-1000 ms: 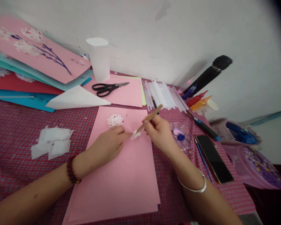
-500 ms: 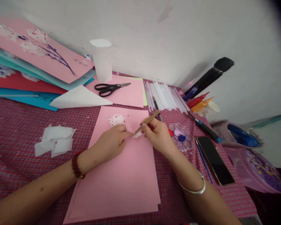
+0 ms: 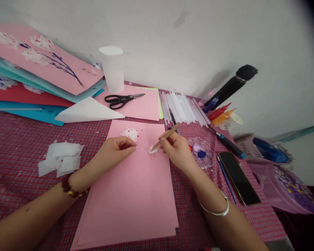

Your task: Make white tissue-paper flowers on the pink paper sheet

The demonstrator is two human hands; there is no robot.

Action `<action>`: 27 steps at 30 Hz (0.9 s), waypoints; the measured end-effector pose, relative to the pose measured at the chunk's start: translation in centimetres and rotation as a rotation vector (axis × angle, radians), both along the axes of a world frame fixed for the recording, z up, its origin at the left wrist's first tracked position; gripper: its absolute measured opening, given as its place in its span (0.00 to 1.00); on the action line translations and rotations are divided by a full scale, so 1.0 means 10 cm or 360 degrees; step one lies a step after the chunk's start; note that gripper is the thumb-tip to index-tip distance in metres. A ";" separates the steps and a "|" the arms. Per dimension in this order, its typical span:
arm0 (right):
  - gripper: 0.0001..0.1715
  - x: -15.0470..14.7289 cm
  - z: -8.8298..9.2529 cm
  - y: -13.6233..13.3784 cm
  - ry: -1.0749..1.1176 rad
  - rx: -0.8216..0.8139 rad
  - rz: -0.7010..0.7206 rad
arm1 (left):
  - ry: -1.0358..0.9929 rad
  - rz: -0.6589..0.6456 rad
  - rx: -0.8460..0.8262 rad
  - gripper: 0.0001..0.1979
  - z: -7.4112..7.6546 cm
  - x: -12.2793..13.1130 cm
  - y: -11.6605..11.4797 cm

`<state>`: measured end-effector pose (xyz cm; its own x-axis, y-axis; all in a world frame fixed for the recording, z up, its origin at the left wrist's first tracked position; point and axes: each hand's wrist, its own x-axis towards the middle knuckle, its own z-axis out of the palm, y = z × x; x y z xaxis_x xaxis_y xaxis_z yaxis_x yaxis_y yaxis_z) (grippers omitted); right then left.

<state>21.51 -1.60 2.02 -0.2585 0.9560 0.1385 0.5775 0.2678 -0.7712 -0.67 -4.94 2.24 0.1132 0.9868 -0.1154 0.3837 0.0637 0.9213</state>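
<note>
A phone point(image 3: 238, 178) lies near the right edge of the checked tablecloth point(image 3: 261, 219); a pink stool point(image 3: 268, 186) stands past that edge; a pale wall point(image 3: 157, 38) rises behind.

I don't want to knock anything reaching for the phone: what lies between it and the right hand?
The head view shows the paint palette between the right hand and the phone, then a blue brush beside the phone.

A smudged, pale wall point(image 3: 151, 42) rises behind the checked tablecloth point(image 3: 18, 139); at right, probably a pink plastic stool point(image 3: 270, 186).
</note>
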 end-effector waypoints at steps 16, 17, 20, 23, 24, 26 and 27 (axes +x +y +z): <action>0.05 -0.05 0.05 0.04 -0.0031 -0.0027 -0.0074 | 0.0396 -0.0324 0.0383 0.12 -0.12 0.47 0.11; 0.05 -0.04 0.05 0.05 -0.0018 -0.0029 -0.0073 | 0.0381 -0.0321 0.0378 0.13 -0.13 0.48 0.12; 0.05 -0.03 0.04 0.06 0.0049 -0.0067 -0.0063 | 0.0332 -0.0307 0.0369 0.15 -0.16 0.49 0.17; 0.05 0.00 0.02 0.07 0.0193 -0.0124 -0.0078 | 0.0295 -0.0308 0.0350 0.16 -0.18 0.48 0.20; 0.05 0.01 0.02 0.07 0.0260 -0.0144 -0.0092 | 0.0281 -0.0315 0.0337 0.15 -0.19 0.47 0.21; 0.05 0.03 0.03 0.06 0.0416 -0.0164 -0.0149 | 0.0258 -0.0317 0.0320 0.14 -0.20 0.46 0.22; 0.06 0.03 0.04 0.06 0.0500 -0.0172 -0.0183 | 0.0248 -0.0310 0.0321 0.14 -0.21 0.45 0.22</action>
<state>21.83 -1.01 2.39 -0.1089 0.9899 0.0905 0.3291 0.1218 -0.9364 3.87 -2.76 0.14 0.2985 0.9531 0.0494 0.5084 -0.2026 0.8369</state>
